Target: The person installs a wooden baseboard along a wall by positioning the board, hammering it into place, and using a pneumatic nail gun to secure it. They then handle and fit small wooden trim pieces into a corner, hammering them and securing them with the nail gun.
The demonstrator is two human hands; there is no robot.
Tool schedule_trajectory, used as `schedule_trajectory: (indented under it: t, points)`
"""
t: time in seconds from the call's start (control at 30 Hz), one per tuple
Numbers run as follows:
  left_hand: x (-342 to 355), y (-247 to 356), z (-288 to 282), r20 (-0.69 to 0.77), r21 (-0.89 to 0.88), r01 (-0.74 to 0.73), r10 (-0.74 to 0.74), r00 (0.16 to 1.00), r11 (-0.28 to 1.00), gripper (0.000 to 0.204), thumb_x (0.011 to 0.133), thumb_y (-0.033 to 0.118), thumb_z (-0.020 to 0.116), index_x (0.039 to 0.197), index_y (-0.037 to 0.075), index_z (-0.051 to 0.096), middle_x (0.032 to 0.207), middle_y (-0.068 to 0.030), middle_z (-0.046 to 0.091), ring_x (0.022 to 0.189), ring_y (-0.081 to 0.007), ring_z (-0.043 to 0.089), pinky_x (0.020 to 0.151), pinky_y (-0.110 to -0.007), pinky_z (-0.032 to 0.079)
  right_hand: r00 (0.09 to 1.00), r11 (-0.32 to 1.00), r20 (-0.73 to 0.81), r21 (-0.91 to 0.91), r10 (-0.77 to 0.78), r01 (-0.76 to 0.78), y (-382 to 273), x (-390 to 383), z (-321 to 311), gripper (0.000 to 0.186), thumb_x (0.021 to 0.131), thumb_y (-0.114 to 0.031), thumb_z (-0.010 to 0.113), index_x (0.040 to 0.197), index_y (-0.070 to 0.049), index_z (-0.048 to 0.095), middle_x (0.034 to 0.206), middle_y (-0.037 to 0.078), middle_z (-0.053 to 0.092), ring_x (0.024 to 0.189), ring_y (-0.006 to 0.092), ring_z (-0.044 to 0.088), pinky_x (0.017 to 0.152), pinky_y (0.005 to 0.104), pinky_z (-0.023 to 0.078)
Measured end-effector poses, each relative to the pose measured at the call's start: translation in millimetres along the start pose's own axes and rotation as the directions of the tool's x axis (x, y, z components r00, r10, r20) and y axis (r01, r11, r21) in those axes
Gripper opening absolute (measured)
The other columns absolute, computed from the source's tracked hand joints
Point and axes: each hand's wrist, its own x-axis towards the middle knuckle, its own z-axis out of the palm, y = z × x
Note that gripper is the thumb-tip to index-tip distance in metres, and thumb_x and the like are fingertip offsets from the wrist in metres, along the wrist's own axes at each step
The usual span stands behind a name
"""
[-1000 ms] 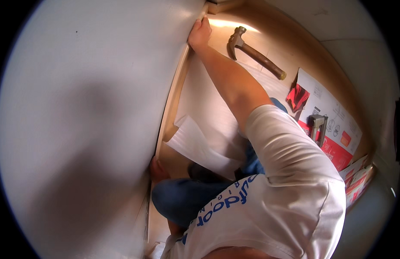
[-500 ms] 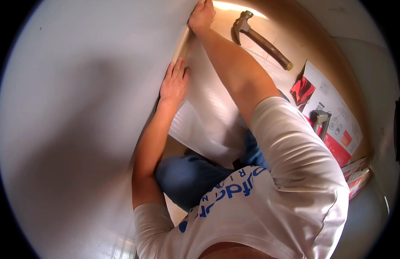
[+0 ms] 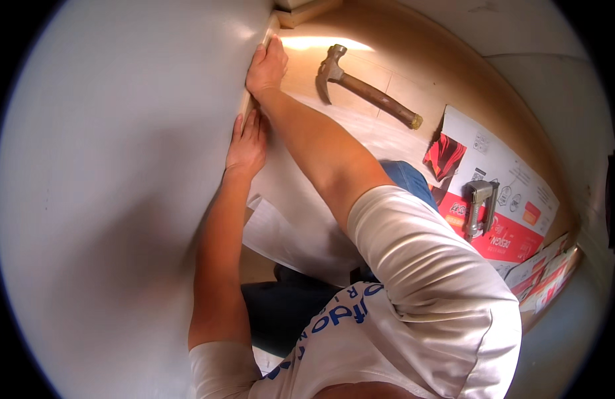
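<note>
A pale wooden strip [image 3: 272, 28] runs along the foot of the grey wall, where it meets the floor. My right hand [image 3: 266, 66] lies over the strip farther from me, its fingers held together and bent around the top edge. Closer in, my left hand [image 3: 247, 143] rests against the same strip with its fingers stretched out and slightly apart. The two hands are one behind the other, a short gap between them. Part of the strip under my palms is hidden.
On the floor right of my hands lies a claw hammer [image 3: 374, 90] with a wooden handle. A metal staple gun [image 3: 479, 209] sits on a flattened red and white cardboard [image 3: 503, 153]. White sheeting [image 3: 301, 219] covers floor by my knees. Another wooden piece [image 3: 310, 12] stands at the far corner.
The view has shifted, bringing the far corner and the strip's far end into sight. My right hand is now closer to my left hand along the strip. The hammer stays on the floor.
</note>
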Motion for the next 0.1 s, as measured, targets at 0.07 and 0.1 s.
schedule_trajectory:
  t: [0.07, 0.1]
  points:
    - [2.3, 1.5, -2.2, 0.011, -0.009, 0.003, -0.003, 1.000, 1.000, 0.062, 0.100, 0.025, 0.045, 0.159, 0.005, 0.036, 0.166, -0.0086, 0.037, 0.159, -0.0249, 0.018, 0.128, -0.054, 0.002, 1.000, 1.000, 0.012, 0.004, 0.023, -0.023, 2.2, 1.3, -0.6, 0.058, 0.106, -0.030, 0.047, 0.155, -0.002, 0.037, 0.161, 0.019, 0.038, 0.144, 0.0403, 0.035, 0.119, 0.0535, 0.026]
    - [7.2, 6.7, -4.4, 0.006, -0.012, -0.005, 0.005, 1.000, 1.000, 0.062, 0.100, 0.025, 0.045, 0.159, 0.005, 0.036, 0.166, -0.0086, 0.037, 0.159, -0.0249, 0.018, 0.128, -0.054, 0.002, 0.999, 0.999, 0.035, 0.000, 0.040, -0.040, 3.8, 2.3, -2.2, 0.059, 0.106, -0.031, 0.046, 0.156, -0.003, 0.034, 0.163, 0.019, 0.035, 0.146, 0.0399, 0.033, 0.121, 0.0530, 0.024]
